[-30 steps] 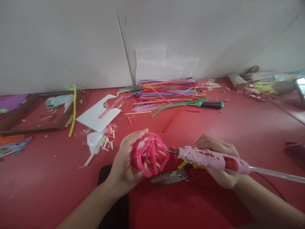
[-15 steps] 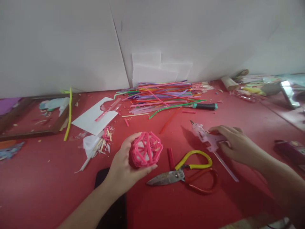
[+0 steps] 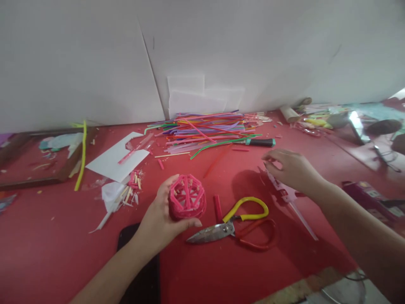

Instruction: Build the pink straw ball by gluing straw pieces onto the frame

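Note:
My left hand curls around a pink ball-shaped frame made of short straw pieces, with an open lattice on top. Beyond the scissors, my right hand is over a pale pink glue gun, its fingertips pinched near the nozzle end. Whether anything is between those fingertips is too small to make out. A clear glue stick juts from the gun's back. Between my hands lie scissors with one yellow and one red handle loop. Beside them is a short red straw piece.
A pile of coloured straws lies along the wall, with a black-and-green handled tool at its right end. White paper and scraps are to the left. A dark phone-like slab is under my left forearm.
My right hand has moved from the glue gun's body toward its nozzle end, fingers now pinched. The pink frame has tilted in my left hand. The whole view has shifted slightly.

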`<action>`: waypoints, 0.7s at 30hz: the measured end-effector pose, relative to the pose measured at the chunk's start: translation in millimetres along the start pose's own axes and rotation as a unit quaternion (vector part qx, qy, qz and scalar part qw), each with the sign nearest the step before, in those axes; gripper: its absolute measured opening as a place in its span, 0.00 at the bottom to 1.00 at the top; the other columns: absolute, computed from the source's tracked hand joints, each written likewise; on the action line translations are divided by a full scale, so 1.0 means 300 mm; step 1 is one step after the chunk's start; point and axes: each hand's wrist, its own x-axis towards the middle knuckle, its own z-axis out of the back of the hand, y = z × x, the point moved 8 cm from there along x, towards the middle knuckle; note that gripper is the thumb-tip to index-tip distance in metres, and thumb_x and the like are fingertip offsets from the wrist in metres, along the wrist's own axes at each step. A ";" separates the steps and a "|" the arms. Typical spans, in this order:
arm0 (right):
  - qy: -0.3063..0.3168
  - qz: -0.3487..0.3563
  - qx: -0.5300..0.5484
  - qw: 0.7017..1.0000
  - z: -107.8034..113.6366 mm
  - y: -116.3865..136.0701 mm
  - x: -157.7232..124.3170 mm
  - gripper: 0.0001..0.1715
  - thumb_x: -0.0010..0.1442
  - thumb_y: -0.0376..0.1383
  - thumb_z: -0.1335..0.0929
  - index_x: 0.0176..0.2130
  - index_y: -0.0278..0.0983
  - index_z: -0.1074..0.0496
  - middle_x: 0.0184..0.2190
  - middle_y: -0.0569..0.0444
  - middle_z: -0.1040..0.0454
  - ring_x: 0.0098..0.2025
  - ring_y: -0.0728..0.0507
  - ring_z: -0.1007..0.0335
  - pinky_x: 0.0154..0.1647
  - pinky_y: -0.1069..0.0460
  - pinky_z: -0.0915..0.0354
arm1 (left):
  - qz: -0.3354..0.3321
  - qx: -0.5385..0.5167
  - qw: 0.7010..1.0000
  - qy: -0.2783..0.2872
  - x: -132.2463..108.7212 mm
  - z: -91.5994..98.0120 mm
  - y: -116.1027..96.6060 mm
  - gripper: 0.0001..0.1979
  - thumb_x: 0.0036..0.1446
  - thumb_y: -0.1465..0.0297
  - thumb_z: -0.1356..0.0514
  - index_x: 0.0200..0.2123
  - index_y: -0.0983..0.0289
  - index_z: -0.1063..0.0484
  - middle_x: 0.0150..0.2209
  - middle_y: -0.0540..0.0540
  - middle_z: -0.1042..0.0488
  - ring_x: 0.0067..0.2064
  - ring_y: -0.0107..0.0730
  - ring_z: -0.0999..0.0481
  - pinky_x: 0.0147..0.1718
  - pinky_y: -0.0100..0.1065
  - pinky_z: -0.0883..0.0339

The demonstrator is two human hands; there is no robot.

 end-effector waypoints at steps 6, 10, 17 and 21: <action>0.137 0.066 -0.084 0.985 -0.113 0.111 0.259 0.21 0.66 0.42 0.31 0.54 0.33 0.30 0.53 0.45 0.27 0.51 0.40 0.27 0.51 0.41 0.28 | -0.011 -0.021 1.000 0.017 0.000 -0.001 -0.016 0.49 0.44 0.52 0.27 0.64 0.62 0.45 0.62 0.65 0.33 0.62 0.53 0.28 0.61 0.49 0.32; 0.191 0.074 -0.110 0.973 -0.147 0.116 0.311 0.16 0.65 0.40 0.31 0.48 0.32 0.26 0.47 0.46 0.24 0.47 0.41 0.25 0.48 0.44 0.28 | 0.005 -0.048 0.998 0.043 -0.010 -0.018 -0.017 0.48 0.48 0.55 0.29 0.66 0.62 0.49 0.62 0.64 0.31 0.61 0.51 0.27 0.59 0.48 0.30; 0.205 0.158 0.009 0.966 0.056 0.301 0.279 0.12 0.58 0.37 0.34 0.40 0.39 0.21 0.36 0.56 0.19 0.39 0.45 0.24 0.39 0.53 0.34 | -0.004 -0.023 0.998 0.062 -0.017 -0.036 -0.015 0.49 0.49 0.53 0.29 0.67 0.62 0.49 0.65 0.67 0.36 0.64 0.57 0.31 0.62 0.53 0.34; 0.269 0.256 0.164 0.914 0.193 0.542 0.213 0.09 0.54 0.40 0.30 0.34 0.42 0.19 0.33 0.58 0.19 0.35 0.45 0.26 0.34 0.52 0.36 | -0.025 0.006 0.998 0.052 -0.014 -0.028 -0.025 0.46 0.50 0.52 0.30 0.66 0.60 0.46 0.64 0.67 0.35 0.62 0.59 0.29 0.60 0.55 0.33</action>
